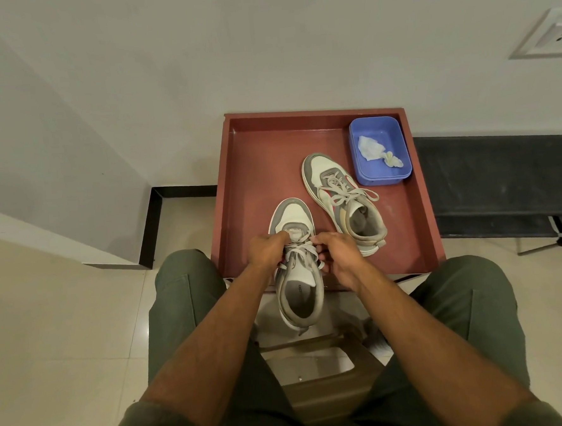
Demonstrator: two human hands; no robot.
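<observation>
Presently left hand (266, 250) and right hand (337, 259) fingers pinch sneaker (299, 297) laces (300, 253); heel behind fingers overhangs tray (226, 196), so a hard tug may topple it.

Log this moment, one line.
left hand: grips laces | right hand: grips laces | near sneaker: heel overhangs red tray | other sneaker: in tray | blue tub: holds crumpled tissue

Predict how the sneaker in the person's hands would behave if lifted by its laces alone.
The laces look soft and floppy, so the sneaker would probably dangle and swing. Its thick sole suggests it keeps its shape. Its heel overhangs the tray edge, so released it might tip.
</observation>
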